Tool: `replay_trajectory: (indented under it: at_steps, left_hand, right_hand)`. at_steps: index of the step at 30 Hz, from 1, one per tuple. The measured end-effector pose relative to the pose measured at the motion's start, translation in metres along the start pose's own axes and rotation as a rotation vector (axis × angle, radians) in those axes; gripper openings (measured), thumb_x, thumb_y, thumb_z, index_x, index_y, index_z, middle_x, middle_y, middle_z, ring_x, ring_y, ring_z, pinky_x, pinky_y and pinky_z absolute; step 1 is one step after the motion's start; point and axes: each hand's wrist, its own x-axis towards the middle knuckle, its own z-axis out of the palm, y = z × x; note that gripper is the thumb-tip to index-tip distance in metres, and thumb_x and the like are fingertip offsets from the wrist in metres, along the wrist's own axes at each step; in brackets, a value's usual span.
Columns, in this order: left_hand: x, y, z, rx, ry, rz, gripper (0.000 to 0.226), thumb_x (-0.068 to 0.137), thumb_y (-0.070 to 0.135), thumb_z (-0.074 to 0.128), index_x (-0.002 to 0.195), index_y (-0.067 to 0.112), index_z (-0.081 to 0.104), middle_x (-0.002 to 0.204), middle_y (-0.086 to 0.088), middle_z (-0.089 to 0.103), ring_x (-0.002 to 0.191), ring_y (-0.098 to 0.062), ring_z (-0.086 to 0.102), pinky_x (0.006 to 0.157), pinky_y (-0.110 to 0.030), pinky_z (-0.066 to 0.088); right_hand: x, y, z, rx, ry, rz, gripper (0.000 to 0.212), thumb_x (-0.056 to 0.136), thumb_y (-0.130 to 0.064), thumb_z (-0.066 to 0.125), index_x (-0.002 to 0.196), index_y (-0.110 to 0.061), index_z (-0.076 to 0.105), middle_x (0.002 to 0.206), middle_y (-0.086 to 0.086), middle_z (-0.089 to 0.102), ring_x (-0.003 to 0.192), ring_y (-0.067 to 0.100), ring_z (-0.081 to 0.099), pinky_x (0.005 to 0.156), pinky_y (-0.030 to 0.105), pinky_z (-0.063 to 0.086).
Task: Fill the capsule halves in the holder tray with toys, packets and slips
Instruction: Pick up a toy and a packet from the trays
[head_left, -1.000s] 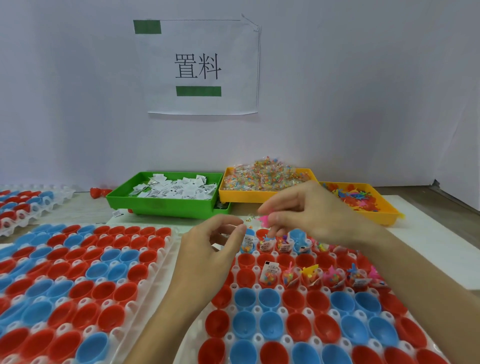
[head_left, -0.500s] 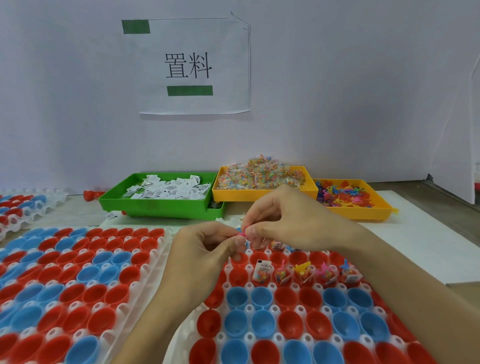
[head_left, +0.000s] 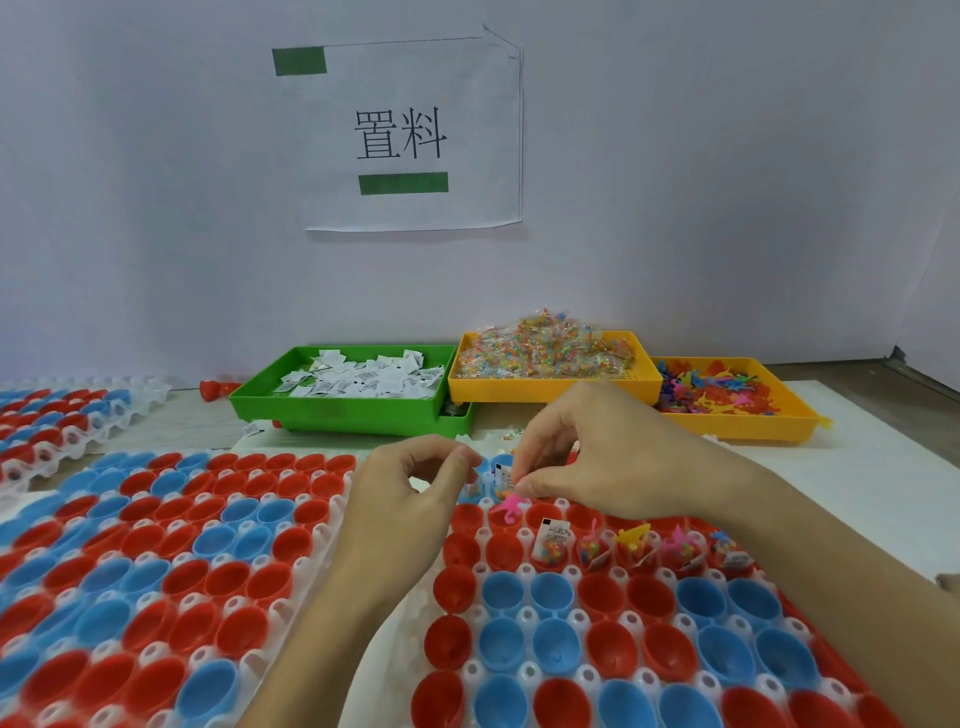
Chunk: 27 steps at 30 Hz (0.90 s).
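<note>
White wall behind. At frame centre, the pink toy (head_left: 511, 506) has left the right hand (head_left: 602, 457) since 0.5 s ago and sits in a red capsule half (head_left: 506, 519) of the holder tray (head_left: 524, 571). Right fingertips still pinch a packet (head_left: 503, 475); left hand (head_left: 410, 499) curls loosely, contents indiscernible. That cup needs packet and slip.

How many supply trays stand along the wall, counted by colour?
Green tray: 1
Yellow trays: 2
Total: 3
</note>
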Motion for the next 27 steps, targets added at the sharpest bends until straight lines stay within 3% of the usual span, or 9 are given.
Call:
replay_trajectory:
  at_steps: [4, 10, 16, 22, 27]
  left_hand:
    - [0.001, -0.001, 0.000, 0.040, 0.011, -0.014, 0.027, 0.092, 0.008, 0.056, 0.080, 0.022, 0.076, 0.076, 0.008, 0.074, 0.077, -0.003, 0.066, 0.072, -0.017, 0.052]
    - [0.000, -0.001, 0.000, 0.053, -0.004, -0.011, 0.034, 0.084, 0.000, 0.051, 0.080, 0.026, 0.073, 0.076, 0.012, 0.073, 0.077, 0.000, 0.065, 0.068, -0.008, 0.046]
    - [0.000, -0.001, 0.002, 0.063, -0.010, 0.007, 0.035, 0.083, -0.003, 0.051, 0.080, 0.024, 0.073, 0.075, 0.011, 0.072, 0.077, -0.002, 0.065, 0.070, -0.013, 0.048]
    - [0.001, -0.002, 0.002, 0.071, -0.022, 0.017, 0.033, 0.084, -0.002, 0.053, 0.082, 0.023, 0.074, 0.078, 0.007, 0.073, 0.079, -0.005, 0.066, 0.068, -0.012, 0.047]
    - [0.001, -0.005, 0.002, 0.178, -0.122, 0.079, 0.029, 0.086, 0.002, 0.058, 0.079, 0.025, 0.075, 0.072, 0.015, 0.071, 0.068, -0.003, 0.059, 0.060, -0.011, 0.040]
  right_hand:
    - [-0.001, -0.001, 0.007, -0.036, -0.052, 0.000, 0.005, 0.085, -0.022, 0.079, 0.086, -0.026, 0.082, 0.080, -0.017, 0.075, 0.076, -0.004, 0.067, 0.072, 0.018, 0.057]
    - [0.001, -0.002, 0.018, -0.136, -0.079, -0.011, 0.010, 0.088, -0.021, 0.075, 0.095, -0.026, 0.081, 0.086, -0.013, 0.075, 0.078, 0.002, 0.067, 0.073, 0.021, 0.057]
    - [0.001, -0.007, 0.030, -0.258, -0.082, -0.118, 0.013, 0.092, -0.019, 0.068, 0.096, -0.023, 0.080, 0.089, -0.009, 0.073, 0.080, 0.005, 0.063, 0.071, 0.012, 0.049]
    - [0.002, -0.008, 0.038, -0.291, -0.066, -0.127, 0.013, 0.094, -0.021, 0.066, 0.099, -0.025, 0.078, 0.096, -0.012, 0.072, 0.081, 0.002, 0.059, 0.088, 0.030, 0.054]
    - [0.003, -0.006, 0.038, -0.310, -0.066, -0.125, 0.008, 0.093, -0.021, 0.067, 0.095, -0.021, 0.075, 0.086, -0.008, 0.073, 0.069, 0.002, 0.051, 0.085, 0.035, 0.054]
